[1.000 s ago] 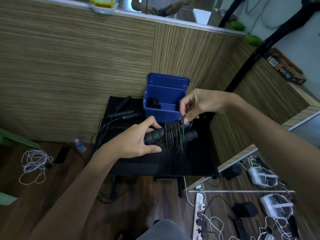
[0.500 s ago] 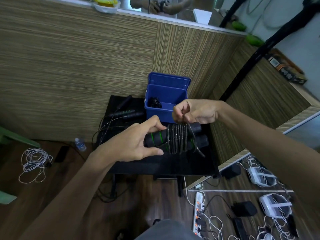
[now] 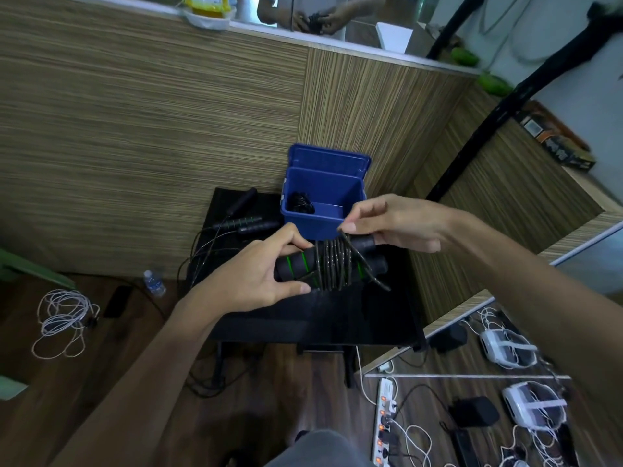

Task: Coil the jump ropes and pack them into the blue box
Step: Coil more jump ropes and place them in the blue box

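1. A jump rope bundle [image 3: 332,262], two black foam handles with green rings laid side by side and wound round with dark cord, is held above the black bench [image 3: 303,318], just in front of the blue box [image 3: 325,193].
2. The bundle's left end is gripped by the left hand [image 3: 256,276], thumb below and fingers curled over the top.
3. The cord at the top of the winding is pinched by the right hand [image 3: 391,220] between thumb and forefinger; a loose cord end hangs out to the lower right.
4. The blue box is seen open, lid upright, with a dark coil [image 3: 301,203] inside at its left.
5. Further loose rope handles [image 3: 249,224] are left on the bench, left of the box.
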